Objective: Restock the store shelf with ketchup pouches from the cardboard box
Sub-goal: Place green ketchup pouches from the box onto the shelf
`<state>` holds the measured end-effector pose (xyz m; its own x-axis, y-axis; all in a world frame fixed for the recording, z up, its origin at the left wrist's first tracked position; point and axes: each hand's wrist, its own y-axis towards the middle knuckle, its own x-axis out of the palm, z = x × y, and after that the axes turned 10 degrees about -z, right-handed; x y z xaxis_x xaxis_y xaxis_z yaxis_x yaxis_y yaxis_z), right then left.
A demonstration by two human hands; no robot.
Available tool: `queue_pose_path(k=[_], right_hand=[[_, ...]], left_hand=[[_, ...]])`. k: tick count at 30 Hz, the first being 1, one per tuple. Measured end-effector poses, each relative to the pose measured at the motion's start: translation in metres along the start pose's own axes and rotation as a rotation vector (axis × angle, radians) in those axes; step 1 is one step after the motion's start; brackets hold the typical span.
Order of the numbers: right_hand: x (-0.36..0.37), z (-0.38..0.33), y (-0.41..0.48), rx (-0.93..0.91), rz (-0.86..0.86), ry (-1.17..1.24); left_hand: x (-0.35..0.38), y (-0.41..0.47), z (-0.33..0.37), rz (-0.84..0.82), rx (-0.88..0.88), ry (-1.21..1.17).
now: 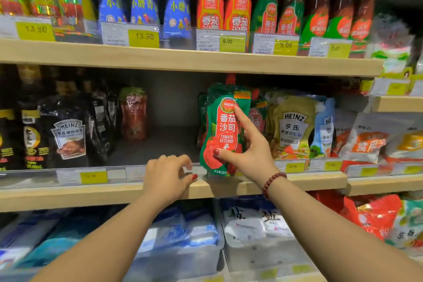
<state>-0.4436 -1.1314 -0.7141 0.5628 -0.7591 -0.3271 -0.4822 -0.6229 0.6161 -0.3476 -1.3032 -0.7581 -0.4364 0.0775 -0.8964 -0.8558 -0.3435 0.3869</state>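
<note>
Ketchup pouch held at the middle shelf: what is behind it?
More matching pouches stand behind the ketchup pouch, their edges showing on both sides. The pouch and the right hand holding it cover the rest, so their number cannot be told.

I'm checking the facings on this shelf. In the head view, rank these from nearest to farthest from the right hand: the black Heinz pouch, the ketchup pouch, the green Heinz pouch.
1. The ketchup pouch, mid-shelf, held by the right hand.
2. The green Heinz pouch, just to the right of the hand.
3. The black Heinz pouch, far left, beyond the shelf gap.
</note>
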Motion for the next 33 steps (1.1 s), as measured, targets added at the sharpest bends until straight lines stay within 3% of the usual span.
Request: queue_pose_path(k=[8, 17, 23, 33], right_hand=[[0.001, 0.023, 0.044, 0.000, 0.080, -0.220], [0.010, 0.053, 0.040, 0.166, -0.131, -0.449], [0.002, 0.048, 0.037, 0.332, -0.097, -0.871], [0.016, 0.046, 0.049, 0.449, -0.113, -0.815]], left_hand=[[0.018, 0.003, -0.003, 0.138, 0.015, -0.037], [0.022, 0.005, -0.006, 0.146, -0.005, -0.038], [0.023, 0.002, -0.004, 0.161, -0.022, -0.041], [0.025, 0.001, -0.002, 0.178, -0.036, -0.056]])
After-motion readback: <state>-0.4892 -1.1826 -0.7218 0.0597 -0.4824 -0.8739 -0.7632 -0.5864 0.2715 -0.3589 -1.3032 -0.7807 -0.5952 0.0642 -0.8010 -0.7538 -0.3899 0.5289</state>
